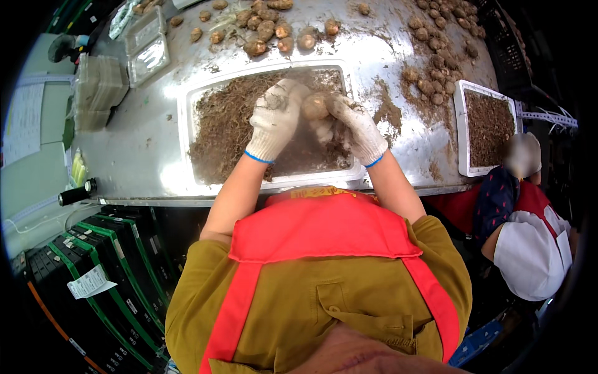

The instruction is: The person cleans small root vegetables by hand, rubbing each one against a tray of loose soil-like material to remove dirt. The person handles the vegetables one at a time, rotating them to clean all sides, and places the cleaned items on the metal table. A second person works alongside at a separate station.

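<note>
hands: right hand (360, 128) grasping a tuber (316, 106); left hand (276, 115) curled, contents unclear
tuber: over the tray (184, 134), nearer its far edge
step: apparently cleaning
next move: likely needs steady turning

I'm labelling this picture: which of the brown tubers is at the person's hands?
The round tuber between the left hand and right hand, above the large white tray. The other tubers lie away from the hands, loose on the metal table.
</note>
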